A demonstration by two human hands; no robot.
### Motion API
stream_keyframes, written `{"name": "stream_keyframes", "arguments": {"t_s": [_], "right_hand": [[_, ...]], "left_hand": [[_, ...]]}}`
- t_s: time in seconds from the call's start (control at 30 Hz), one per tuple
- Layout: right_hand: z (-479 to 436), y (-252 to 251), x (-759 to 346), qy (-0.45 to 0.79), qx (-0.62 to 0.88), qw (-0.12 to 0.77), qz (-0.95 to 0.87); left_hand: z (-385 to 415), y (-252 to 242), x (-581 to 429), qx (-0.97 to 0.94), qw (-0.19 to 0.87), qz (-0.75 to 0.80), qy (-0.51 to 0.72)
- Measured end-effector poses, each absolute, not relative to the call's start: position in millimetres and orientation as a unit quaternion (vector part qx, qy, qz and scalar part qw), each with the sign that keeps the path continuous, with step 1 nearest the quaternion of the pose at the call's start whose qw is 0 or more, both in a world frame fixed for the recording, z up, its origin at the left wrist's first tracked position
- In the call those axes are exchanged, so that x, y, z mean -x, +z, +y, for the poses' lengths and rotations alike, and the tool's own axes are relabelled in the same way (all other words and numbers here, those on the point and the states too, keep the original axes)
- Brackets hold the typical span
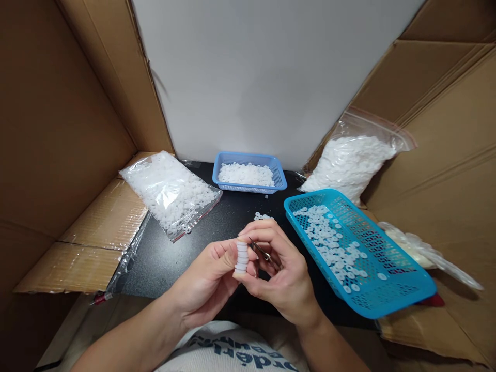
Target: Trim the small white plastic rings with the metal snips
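Observation:
A short stack of white plastic rings [241,257] stands upright between my two hands, above the dark tabletop. My left hand [207,281] is closed on its left side, with the thumb pressed along the rings. My right hand [289,281] pinches the stack at top and bottom from the right. Tucked in the same hand is a small dark metal tool [267,257] with a thin pointed tip; its handle is mostly hidden, so I cannot tell its exact kind. Just beyond the fingers lies a small pile of loose white rings [264,216].
A blue basket [284,183] of small white parts stands at the back. To the right is a turquoise basket [406,292] with scattered white rings. Filled clear bags lie at left [166,191] and back right [349,160]. Cardboard walls [445,103] enclose the sides.

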State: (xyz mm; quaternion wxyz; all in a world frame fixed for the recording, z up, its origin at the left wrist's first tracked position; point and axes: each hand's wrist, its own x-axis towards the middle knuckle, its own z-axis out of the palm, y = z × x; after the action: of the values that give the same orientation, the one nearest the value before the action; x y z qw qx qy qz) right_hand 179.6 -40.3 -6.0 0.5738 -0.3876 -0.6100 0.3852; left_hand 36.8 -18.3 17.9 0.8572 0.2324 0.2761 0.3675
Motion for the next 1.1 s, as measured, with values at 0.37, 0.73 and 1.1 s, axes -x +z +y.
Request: {"name": "stream_keyframes", "arguments": {"t_s": [0.37, 0.73, 1.1], "right_hand": [[-40.1, -5.2, -180.0, 0.399, 0.385, 0.574, -0.602], [-42.8, -6.8, -183.1, 0.416, 0.387, 0.562, -0.602], [-44.2, -6.4, -183.9, 0.419, 0.374, 0.567, -0.602]], "left_hand": [[-19.2, 18.7, -36.3, -0.228, 0.865, 0.258, 0.365], [-18.3, 18.0, -33.5, -0.237, 0.877, 0.238, 0.343], [-19.0, 17.7, -31.5, -0.241, 0.877, 0.242, 0.339]]}}
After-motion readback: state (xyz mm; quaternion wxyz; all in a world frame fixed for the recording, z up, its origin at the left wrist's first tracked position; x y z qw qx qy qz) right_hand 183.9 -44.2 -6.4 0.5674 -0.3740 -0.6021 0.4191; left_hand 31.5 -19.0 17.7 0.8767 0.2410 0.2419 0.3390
